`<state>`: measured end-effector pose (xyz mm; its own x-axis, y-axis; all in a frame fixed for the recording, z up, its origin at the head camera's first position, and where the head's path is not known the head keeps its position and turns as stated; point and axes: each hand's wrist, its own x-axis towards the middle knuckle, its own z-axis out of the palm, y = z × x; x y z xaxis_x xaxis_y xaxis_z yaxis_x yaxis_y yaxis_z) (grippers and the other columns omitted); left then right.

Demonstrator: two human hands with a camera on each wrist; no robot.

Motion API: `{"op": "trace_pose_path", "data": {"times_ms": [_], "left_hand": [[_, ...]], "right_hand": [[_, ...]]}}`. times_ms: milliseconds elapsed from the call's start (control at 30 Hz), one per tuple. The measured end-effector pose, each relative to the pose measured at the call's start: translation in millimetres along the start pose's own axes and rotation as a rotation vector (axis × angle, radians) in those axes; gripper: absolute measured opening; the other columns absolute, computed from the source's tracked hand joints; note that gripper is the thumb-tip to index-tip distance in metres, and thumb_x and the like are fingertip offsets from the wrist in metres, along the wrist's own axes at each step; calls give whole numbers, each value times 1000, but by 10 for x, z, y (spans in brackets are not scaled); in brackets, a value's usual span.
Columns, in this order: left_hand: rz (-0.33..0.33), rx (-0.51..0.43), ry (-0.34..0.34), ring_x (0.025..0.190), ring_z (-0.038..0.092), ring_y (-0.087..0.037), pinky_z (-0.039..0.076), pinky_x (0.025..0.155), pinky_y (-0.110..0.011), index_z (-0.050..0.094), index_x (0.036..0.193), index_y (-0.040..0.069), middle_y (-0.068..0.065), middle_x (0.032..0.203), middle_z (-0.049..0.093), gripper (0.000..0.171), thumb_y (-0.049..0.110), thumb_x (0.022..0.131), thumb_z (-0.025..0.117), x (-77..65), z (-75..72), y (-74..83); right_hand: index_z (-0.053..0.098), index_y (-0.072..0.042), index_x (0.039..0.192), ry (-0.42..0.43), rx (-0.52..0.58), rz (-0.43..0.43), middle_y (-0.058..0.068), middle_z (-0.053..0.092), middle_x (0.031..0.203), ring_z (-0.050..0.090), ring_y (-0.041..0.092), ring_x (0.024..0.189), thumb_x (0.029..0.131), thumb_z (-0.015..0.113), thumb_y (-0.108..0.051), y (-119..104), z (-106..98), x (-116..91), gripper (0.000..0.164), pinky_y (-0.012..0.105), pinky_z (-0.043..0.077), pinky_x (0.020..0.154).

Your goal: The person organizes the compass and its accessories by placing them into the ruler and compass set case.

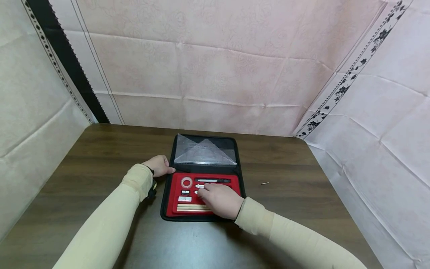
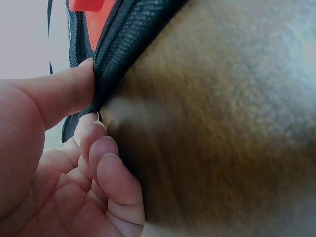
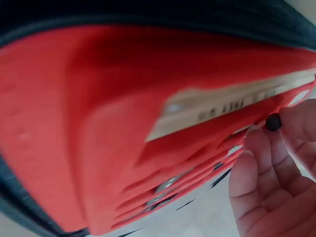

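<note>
A black zip case (image 1: 239,175) lies spread open on the table, a red tray (image 1: 174,186) in its near half. My left hand (image 1: 159,166) pinches the case's left edge near the fold, thumb over the zipped rim (image 2: 106,69) and fingertips below. Over the tray, my right hand (image 1: 220,200) holds a small black round-ended piece (image 3: 273,122) between thumb and fingers; the rest of it is hidden. Pale pencils (image 1: 188,207) lie in the tray's near slot. Above them sit a white eraser (image 1: 184,199), a small dark-and-silver piece (image 1: 185,192) and silver compass parts (image 1: 199,186).
Clear set squares (image 1: 205,153) are tucked in the lid. A pinkish-white ring (image 1: 186,182) and a black-and-silver tool (image 1: 213,181) lie along the tray's top. On the brown table (image 1: 285,209), a small slim piece (image 1: 265,183) lies right of the case. Patterned cloth (image 1: 201,74) hangs behind.
</note>
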<state>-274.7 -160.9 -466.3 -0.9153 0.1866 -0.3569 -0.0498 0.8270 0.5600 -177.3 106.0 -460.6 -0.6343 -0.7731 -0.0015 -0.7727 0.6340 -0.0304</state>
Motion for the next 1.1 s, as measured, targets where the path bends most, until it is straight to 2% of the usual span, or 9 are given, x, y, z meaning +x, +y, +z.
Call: {"op": "trace_pose_path", "data": {"times_ms": [167,400,633,867,1000,1100], "left_hand": [[8,3,1,82,51,-26,41,70,-36,50,93,2,-12,81,54,34,31,90,68,15,-2,-14],[18,4,-1,83,51,-27,42,71,-36,50,94,2,-12,81,54,34,31,90,67,36,2,-36],[23,9,-6,83,52,-27,42,71,-36,50,93,2,-12,81,54,34,31,90,67,9,-3,-32],[6,-6,-4,81,51,-26,41,69,-35,50,92,3,-11,80,53,34,31,90,68,-9,-15,-15],[9,-11,-4,81,51,-26,41,69,-35,49,92,3,-11,80,53,34,31,91,67,-6,-9,-11],[14,-9,-3,81,51,-26,41,69,-35,49,93,2,-11,80,53,34,31,90,67,-1,-6,-10]], "right_hand": [[61,-20,113,17,-24,-21,-4,65,106,61,7,92,88,72,-32,-40,58,79,30,24,49,85],[63,-20,111,25,-6,-23,-4,64,105,59,7,92,89,70,-34,-18,68,57,27,24,49,85],[63,-20,124,-2,-23,-15,-2,62,111,58,10,96,88,71,-36,-31,36,-86,41,26,50,85],[55,-24,137,-17,-48,-31,2,59,115,56,12,101,85,75,-31,-23,39,-224,56,26,51,83],[52,-29,140,-25,-52,-30,3,56,118,52,15,104,82,79,-27,36,73,-258,64,28,51,84],[52,-31,140,-32,-47,-27,3,55,117,51,15,105,83,78,-25,73,88,-264,63,29,50,86]]}}
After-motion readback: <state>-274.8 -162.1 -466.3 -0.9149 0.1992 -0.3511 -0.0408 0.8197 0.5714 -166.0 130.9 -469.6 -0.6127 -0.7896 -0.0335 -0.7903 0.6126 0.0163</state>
